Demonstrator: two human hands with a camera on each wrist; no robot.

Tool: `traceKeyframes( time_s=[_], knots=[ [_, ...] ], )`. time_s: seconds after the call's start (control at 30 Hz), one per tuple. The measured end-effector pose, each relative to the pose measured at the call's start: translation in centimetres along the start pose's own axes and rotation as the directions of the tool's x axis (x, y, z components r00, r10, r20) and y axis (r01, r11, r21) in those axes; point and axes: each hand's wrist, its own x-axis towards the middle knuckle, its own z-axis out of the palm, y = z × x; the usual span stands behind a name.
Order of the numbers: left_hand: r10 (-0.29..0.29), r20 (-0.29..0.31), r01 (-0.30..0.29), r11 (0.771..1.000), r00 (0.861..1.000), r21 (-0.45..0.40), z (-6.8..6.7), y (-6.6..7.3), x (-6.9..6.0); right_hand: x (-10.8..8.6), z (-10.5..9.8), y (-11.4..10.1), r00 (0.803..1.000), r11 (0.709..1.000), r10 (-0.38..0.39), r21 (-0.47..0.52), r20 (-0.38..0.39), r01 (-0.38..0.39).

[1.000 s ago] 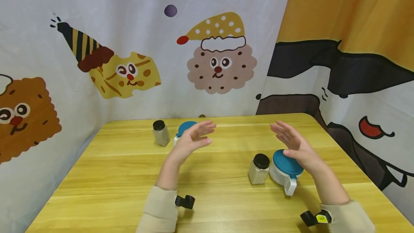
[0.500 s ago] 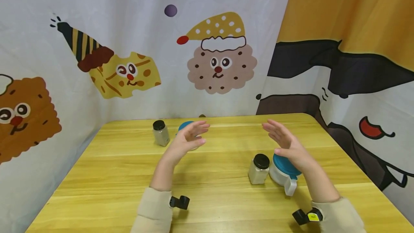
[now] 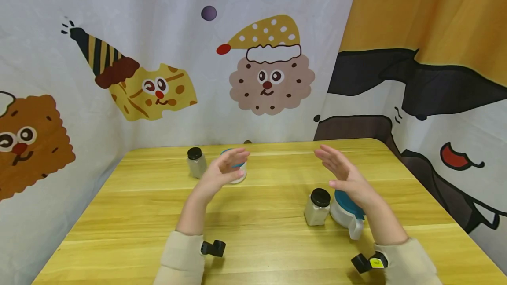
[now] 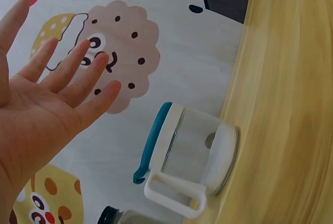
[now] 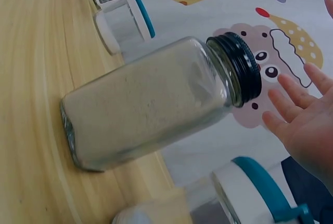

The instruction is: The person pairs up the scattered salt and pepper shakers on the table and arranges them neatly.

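My left hand (image 3: pixel 218 173) hovers over the table with its fingers extended and holds nothing. Partly behind it stands a clear glass jar (image 4: pixel 200 143) with a teal lid, a white handle and white contents low inside. A black-lidded jar (image 3: pixel 196 166) is just left of that one. On the other side, my right hand (image 3: pixel 348 180) is also raised, fingers loosely extended and holding nothing. It covers part of a second teal-lidded jar (image 3: pixel 344 214) with a white handle. Left of that jar stands another black-lidded glass jar (image 5: pixel 151 101), filled with pale powder.
The wooden table (image 3: pixel 257 241) runs back to a cartoon-printed curtain (image 3: pixel 214 100), which also hangs at both sides. A small black device (image 3: pixel 214 248) is strapped at my left wrist, and another black device (image 3: pixel 369 262) at my right wrist.
Both hands have drifted left, still raised and holding nothing. More of the left teal-lidded jar's right side shows, while the right hand covers more of the other teal lid. The jars stay put.
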Motion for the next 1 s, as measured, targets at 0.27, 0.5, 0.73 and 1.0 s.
traceKeyframes(
  time_s=[0.27, 0.5, 0.73, 1.0],
  knots=[
    [0.021, -0.026, -0.022, 0.999, 0.999, -0.031, -1.0, 0.2, -0.6, 0.9, 0.8, -0.2, 1.000, 1.000, -0.004, -0.024, -0.008, 0.004],
    [-0.013, -0.061, 0.014, 1.000, 0.998, 0.011, -1.8, 0.2, -1.1, 1.8, 1.7, -0.3, 1.000, 0.999, -0.006, -0.042, -0.028, 0.005],
    [-0.040, -0.083, 0.046, 0.997, 0.996, 0.064, -2.7, 0.3, -1.5, 2.8, 2.6, -0.2, 0.999, 0.999, -0.020, -0.034, -0.035, 0.019],
    [-0.044, -0.093, 0.052, 0.995, 0.995, 0.083, -3.4, 0.3, -1.9, 3.5, 3.5, -0.2, 0.998, 0.999, -0.044, -0.016, -0.047, 0.043]
  ],
)
